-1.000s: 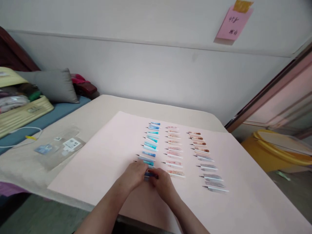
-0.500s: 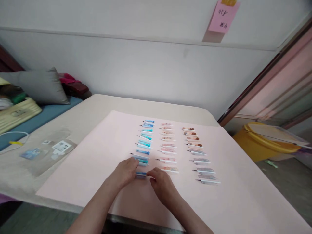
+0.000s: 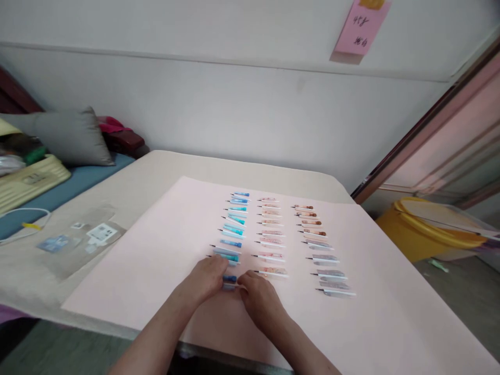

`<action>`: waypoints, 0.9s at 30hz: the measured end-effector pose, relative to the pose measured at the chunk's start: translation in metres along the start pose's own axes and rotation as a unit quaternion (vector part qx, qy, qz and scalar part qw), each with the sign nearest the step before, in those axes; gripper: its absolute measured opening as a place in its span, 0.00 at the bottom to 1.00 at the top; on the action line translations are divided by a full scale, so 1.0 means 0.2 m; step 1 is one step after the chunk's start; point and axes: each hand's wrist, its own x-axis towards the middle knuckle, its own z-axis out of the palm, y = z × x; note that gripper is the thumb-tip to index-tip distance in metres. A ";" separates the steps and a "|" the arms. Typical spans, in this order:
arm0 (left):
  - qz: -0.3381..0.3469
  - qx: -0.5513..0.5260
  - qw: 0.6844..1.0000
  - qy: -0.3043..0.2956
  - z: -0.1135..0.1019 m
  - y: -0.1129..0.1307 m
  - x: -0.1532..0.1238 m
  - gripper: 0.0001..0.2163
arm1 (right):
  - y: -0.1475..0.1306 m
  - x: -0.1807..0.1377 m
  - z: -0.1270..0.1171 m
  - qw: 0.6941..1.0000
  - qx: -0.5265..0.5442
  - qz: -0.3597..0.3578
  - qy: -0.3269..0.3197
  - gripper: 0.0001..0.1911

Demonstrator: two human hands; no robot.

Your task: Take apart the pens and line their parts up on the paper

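My left hand (image 3: 213,273) is closed at the left end of the nearest blue pen-like piece (image 3: 229,279), its fingertips hiding that end. At the right end my right hand (image 3: 253,289) pinches, thumb and fingers together. A pale strip shows along the near side of this piece. Just beyond my left hand lies a teal pen-like piece (image 3: 230,257) with a white stick. Blue and teal ones form the left column. Pink patterned ones (image 3: 273,270) make up the middle column. The right column has brown-ended ones (image 3: 312,223) and grey ones (image 3: 331,274), with dark-tipped white sticks.
Pale pink sheeting (image 3: 156,250) covers much of the table. Clear plastic packaging (image 3: 101,234) with labels lies at the left, near a white cable (image 3: 42,211). A grey cushion (image 3: 78,138) is beyond. A yellow bin (image 3: 406,226) stands right of the table, below a wall (image 3: 234,114).
My left hand has shifted slightly right along the nearest blue piece, covering more of its left end. My right hand stays at the other end. The whole view has moved a little.
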 end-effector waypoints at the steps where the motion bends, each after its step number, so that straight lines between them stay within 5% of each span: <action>1: 0.000 -0.012 1.000 0.001 -0.02 0.00 -0.01 0.09 | 0.00 0.00 0.00 1.000 -0.004 0.003 0.001 0.10; 5: -0.033 -0.057 0.998 0.017 -0.09 -0.07 -0.03 0.05 | 0.00 -0.01 -0.03 1.000 -0.020 0.007 0.004 0.10; 13: -0.233 0.013 0.967 0.106 -0.16 -0.36 -0.02 0.06 | 0.01 -0.03 -0.01 0.996 -0.085 0.002 0.010 0.10; 20: -0.188 0.003 0.969 0.158 -0.11 -0.30 0.13 0.11 | 0.00 -0.04 -0.01 0.995 -0.098 -0.007 0.008 0.10; 27: -0.198 -0.029 0.975 0.093 -0.12 -0.31 0.12 0.05 | 0.01 -0.04 -0.04 0.994 -0.109 -0.005 -0.005 0.10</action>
